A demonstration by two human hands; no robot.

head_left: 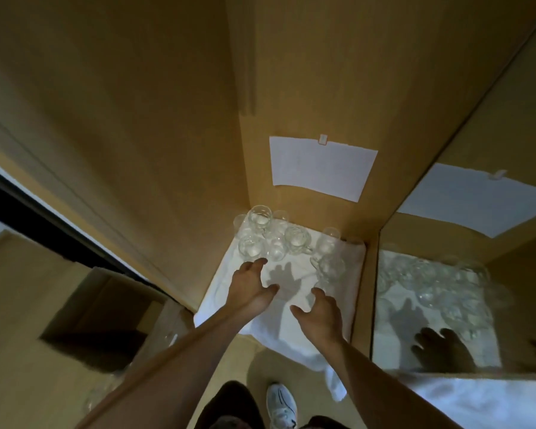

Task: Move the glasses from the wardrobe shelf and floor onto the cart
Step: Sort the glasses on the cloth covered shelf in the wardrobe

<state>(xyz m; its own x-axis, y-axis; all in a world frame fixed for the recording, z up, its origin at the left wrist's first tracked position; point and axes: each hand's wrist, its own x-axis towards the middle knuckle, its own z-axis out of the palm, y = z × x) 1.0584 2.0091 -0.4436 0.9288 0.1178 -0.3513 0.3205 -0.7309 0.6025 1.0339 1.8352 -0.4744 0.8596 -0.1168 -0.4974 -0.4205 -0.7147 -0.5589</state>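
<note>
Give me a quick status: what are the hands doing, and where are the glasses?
Left hand and right hand both open, holding nothing, reaching in. Glasses clustered on the white cloth on the shelf, untouched. Nothing blocking the reach.

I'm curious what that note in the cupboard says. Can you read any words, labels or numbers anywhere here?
None can be read.
White paper sheet clipped to the wardrobe back wall: any print too faint and blurred to read.
Its mirror reflection at right: blank to the eye.
Glasses and white shoe: no legible marks.
</note>
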